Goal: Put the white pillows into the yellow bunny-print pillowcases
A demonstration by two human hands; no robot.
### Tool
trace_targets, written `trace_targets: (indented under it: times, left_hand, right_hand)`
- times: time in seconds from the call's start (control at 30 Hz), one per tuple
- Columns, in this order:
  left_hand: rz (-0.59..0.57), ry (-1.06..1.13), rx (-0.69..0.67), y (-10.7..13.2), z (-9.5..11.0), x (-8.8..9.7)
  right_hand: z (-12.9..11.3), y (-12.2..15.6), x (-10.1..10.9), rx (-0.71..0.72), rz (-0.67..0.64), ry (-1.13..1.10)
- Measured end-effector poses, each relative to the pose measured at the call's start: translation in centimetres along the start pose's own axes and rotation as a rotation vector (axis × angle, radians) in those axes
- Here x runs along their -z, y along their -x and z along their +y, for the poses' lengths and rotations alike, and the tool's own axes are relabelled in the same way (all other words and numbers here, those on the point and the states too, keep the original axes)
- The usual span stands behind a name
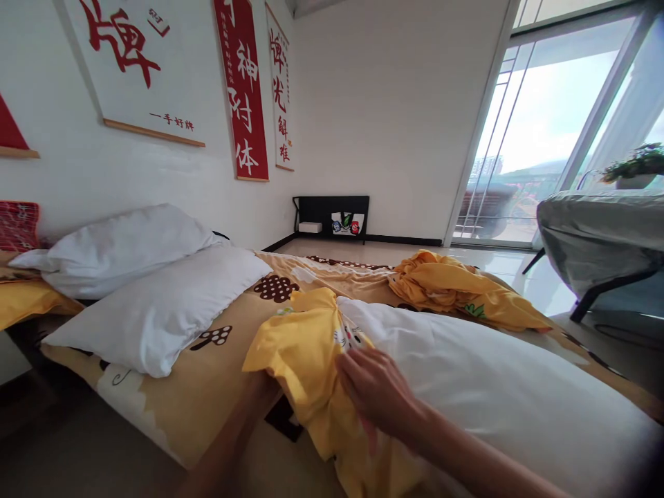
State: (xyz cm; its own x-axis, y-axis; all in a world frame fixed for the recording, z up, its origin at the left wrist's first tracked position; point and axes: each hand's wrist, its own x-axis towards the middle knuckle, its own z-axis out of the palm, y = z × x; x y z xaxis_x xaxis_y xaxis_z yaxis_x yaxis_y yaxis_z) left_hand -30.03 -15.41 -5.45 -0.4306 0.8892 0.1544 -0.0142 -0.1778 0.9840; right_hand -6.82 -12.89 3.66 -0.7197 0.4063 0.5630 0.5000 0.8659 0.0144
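Wall scrolls [148,62]: four in view, two mainly white and two red, the leftmost cut by the frame edge.
Red package [19,225]: one, glossy, beside the pillows; its contents cannot be made out.
Yellow fabric [31,304]: one piece, at the left edge.
White pillows [171,311]: two, uncovered, one overlapping the other.
Patterned sheet [218,366]: one, tan with brown, white-dotted mushrooms, spread beneath the pillows.
Left hand [264,387]: under the near-left part of the yellow cloth; its fingers are hidden, so whether they grip cannot be told.
Yellow cloth [303,346]: one, mid-bed between the pillows and the white bedding, bunched, with a printed animal face; it meets the bedding's left end, and how much it encloses cannot be told.
Black stand [332,205]: one, by the far wall, with one white box [310,227] and one printed bag [348,223]; the insides of both are out of sight.
Right hand [376,384]: fingers closed, pinching the yellow cloth beside the animal face.
White bedding [467,366]: one long padded piece, reaching toward the right edge.
Yellow bundle [446,283]: one, crumpled, beyond the bedding.
Covered furniture [602,214]: one piece, under a grey cover.
Pot [635,181]: one, holding a leafy plant [635,162].
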Motion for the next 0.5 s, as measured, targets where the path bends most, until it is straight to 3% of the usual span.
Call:
trace_targets:
  times: [0.13,0.23,0.33,0.5]
  left_hand:
    - [-0.111,0.711,0.141,-1.2,3.1,-4.6]
    - [-0.208,1.024,0.154,-1.5,4.7,-6.3]
    - [-0.264,1.127,0.163,-1.8,5.0,-7.1]
    - [-0.252,1.162,0.131,-2.0,4.1,-7.6]
  right_hand:
    - [0.7,-6.1,1.6,-0.171,0.004,-0.243]
    - [1.4,-9.3,2.3,-0.140,-0.097,-0.329]
    - [1.9,-10.7,2.4,-0.083,-0.197,-0.313]
    - [2.2,-11.7,2.0,0.008,-0.360,-0.272]
